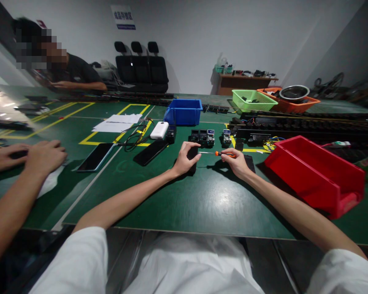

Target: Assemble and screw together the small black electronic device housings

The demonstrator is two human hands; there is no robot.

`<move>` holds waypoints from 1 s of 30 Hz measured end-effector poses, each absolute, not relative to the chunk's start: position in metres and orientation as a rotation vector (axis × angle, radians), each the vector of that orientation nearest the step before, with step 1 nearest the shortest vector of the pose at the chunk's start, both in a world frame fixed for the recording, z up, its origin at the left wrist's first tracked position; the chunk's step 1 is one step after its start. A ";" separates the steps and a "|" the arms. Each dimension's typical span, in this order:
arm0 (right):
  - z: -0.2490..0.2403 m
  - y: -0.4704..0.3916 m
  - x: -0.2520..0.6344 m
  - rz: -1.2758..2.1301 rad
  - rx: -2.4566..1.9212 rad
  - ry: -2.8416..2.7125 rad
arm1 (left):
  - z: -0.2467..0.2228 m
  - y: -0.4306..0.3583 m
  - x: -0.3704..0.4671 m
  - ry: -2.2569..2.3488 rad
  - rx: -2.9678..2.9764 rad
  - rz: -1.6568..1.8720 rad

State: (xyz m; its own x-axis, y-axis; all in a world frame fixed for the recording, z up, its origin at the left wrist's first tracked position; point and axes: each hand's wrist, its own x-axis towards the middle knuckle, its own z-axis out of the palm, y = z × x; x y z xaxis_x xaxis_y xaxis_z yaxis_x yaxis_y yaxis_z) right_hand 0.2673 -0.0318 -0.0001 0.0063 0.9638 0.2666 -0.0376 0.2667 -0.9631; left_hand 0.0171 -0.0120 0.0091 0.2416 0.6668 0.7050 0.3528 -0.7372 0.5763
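My left hand (185, 159) is closed around a small black block-like part (192, 157) on the green table, thumb and index finger at its edges. In my right hand (237, 163) is a screwdriver (225, 154) with an orange and black handle, its shaft lying level and pointing left. The tip reaches the side of the black part, close to my left thumb; whether it touches cannot be made out. Just beyond my hands stand several small black and silver modules (203, 137). A flat black piece (250, 163) lies beneath my right hand.
A red bin (313, 175) stands at the right, a blue bin (184, 112) farther back. Two phones (96, 157), a white power bank (159, 130), cables and papers (118, 122) lie left. Baskets (254, 102) and long black assemblies sit behind. A co-worker's hands (44, 157) are at the left.
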 end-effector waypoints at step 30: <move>-0.002 -0.032 0.267 0.961 -1.032 -1.295 | 0.009 -0.011 0.017 0.991 2.199 1.470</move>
State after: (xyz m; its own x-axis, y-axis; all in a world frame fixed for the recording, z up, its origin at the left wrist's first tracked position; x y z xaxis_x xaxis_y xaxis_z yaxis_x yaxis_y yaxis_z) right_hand 0.2665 -0.0320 -0.0024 0.0515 0.9600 0.2752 0.0154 0.2748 -0.9614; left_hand 0.0171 -0.0110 0.0085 0.2320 0.6948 0.6808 0.3703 -0.7103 0.5986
